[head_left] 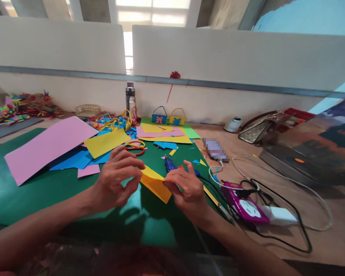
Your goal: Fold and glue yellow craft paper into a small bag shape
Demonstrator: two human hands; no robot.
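A folded piece of yellow paper (155, 184) is held up between my two hands over the green mat (25, 199). My left hand (116, 178) pinches its left end with thumb and fingers. At its right end, my right hand (188, 191) grips the edge, one finger raised. Just behind the right hand lies a blue glue gun (169, 165), partly hidden by that hand. Scissors with red and yellow handles (135, 147) rest beyond the left hand. A yellow utility knife (215, 200) lies to the right of my right hand.
Pink sheets (50, 147), a yellow sheet (106, 142) and blue sheets lie left. Two small paper bags (177, 120) stand at the back. A purple power strip (244, 203) with looping cables, a phone (215, 149) and a handbag (260, 128) are on the right. A bottle (130, 100) stands by the partition.
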